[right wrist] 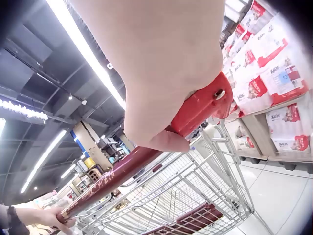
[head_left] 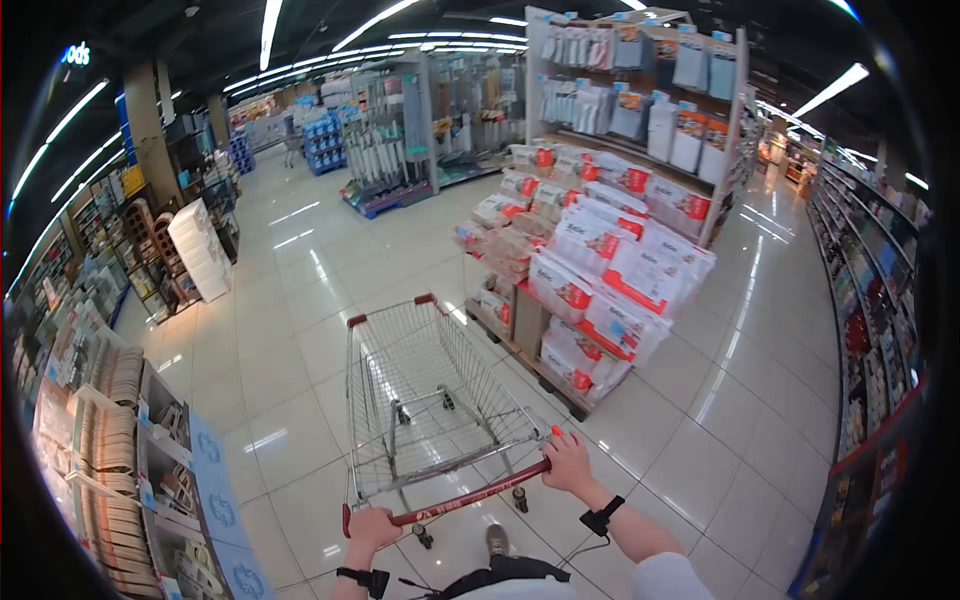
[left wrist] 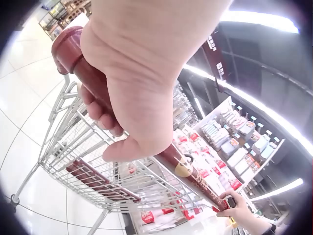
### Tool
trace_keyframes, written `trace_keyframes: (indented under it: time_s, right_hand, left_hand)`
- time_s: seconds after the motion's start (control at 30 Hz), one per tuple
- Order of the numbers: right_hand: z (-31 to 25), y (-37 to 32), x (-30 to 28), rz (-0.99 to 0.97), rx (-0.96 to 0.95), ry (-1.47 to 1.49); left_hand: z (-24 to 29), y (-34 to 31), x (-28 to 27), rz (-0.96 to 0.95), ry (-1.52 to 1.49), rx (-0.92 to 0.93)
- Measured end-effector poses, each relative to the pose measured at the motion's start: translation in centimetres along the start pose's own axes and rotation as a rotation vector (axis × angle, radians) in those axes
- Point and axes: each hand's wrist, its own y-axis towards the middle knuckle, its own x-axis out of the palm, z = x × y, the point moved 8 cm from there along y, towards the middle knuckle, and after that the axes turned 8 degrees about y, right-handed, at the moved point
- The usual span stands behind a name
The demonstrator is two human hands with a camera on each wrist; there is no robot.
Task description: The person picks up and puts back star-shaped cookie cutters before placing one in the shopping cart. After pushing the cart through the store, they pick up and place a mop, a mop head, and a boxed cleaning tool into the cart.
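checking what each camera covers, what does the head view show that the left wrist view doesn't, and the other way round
Only the head view shows the shoe and the blue stacks. Only the left wrist view shows the red panel in the cart and the tips of the left hand's fingers. Both show the handle, the right hand and the white packs.

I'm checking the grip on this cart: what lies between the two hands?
Between the left hand and the right hand lies only a stretch of dark red handle with pale lettering; the head view shows it.
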Motion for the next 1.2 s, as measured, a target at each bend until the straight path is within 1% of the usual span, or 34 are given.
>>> trace_keyframes:
  time_s: [0.03, 0.13, 0.33, 0.53, 0.6, 0.7, 1.03, 1.1, 1.2]
  right_hand:
    - [0.5, 1.9, 1.2, -0.017, -0.006, 0.021]
    - [2.3, 8.6, 5.0, -0.057, 0.016, 0.042]
    - [5.9, 21.5, 10.9, -0.041, -0.021, 0.046]
    - [10.0, 33.3, 18.3, -0.035, 0.015, 0.042]
    - [10.7, 37.2, 20.5, -0.03, 0.002, 0.026]
    - [11.9, 43.4, 23.8, -0.049, 0.037, 0.009]
    - [15.6, 62.9, 34.5, 0.005, 0.101, -0.036]
    - [16.4, 66.4, 36.8, 0.024, 0.116, -0.035]
    - [18.1, 72.6, 40.4, 0.049, 0.127, -0.05]
  left_hand:
    - [-0.8, 1.6, -0.4, -0.017, -0.003, -0.021]
    - [-3.3, 8.5, -3.1, 0.035, 0.021, -0.034]
    - [-7.4, 20.6, -8.7, 0.074, -0.023, -0.067]
    - [-11.4, 33.4, -14.8, 0.073, -0.01, -0.041]
    - [-13.0, 38.0, -16.5, 0.07, -0.01, -0.03]
    - [-15.9, 45.3, -19.4, 0.098, -0.012, -0.016]
    - [-25.0, 68.3, -29.2, 0.117, -0.017, 0.024]
    - [-26.5, 72.6, -31.7, 0.17, 0.028, 0.049]
    - [-29.3, 80.7, -34.2, 0.173, 0.033, 0.064]
